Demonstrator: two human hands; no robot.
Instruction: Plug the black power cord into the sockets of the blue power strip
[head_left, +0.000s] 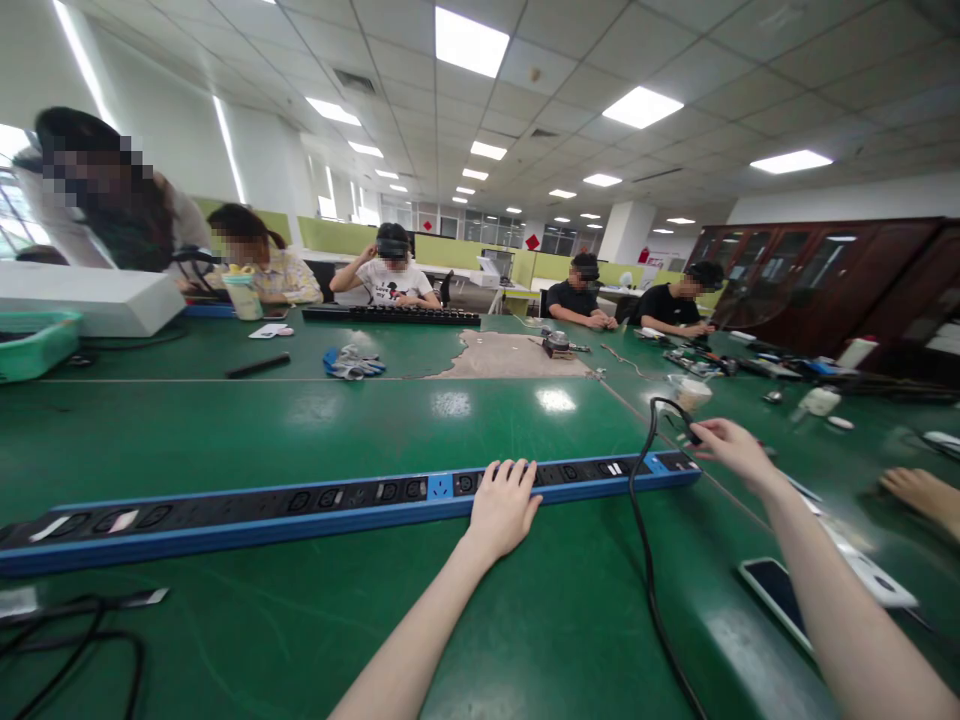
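Observation:
A long blue-and-black power strip with a row of sockets lies across the green table. Across its top, right of the middle, rests my left hand, palm down with the fingers stretched out over it. My right hand is closed in a pinch on the dark end of a black power cable, just above the strip's right end. From there the cable loops up and runs down over the strip to the near edge of the view. My fingers partly hide that cable end, and some sockets lie under my left hand.
Near me on the right are a phone and white items; another person's hand is beyond. Black cables lie at lower left. Farther back are gloves, a green basket, a cup and several seated people.

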